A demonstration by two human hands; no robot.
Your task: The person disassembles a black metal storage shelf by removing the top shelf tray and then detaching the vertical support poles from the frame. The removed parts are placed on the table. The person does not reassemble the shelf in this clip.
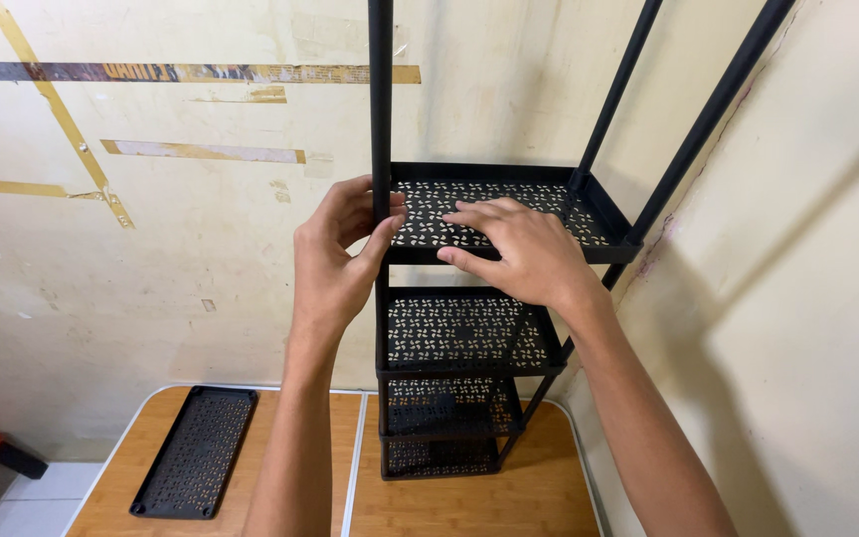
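Cream plaster wall, scuffed, with yellowed tape strips, backs a wooden table (449,497) with a pale rim. On it stands a black metal rack (454,398), slim round posts and stacked perforated trays. Left hand (335,259) curls around the front post (381,99), thumb and fingers pinching it at the top tray (509,209). Right hand (519,249) lies flat, fingers spread, across that tray's punched surface and front lip. Loose perforated tray (194,452) lies flat at 7 o'clock, well apart from the rack.
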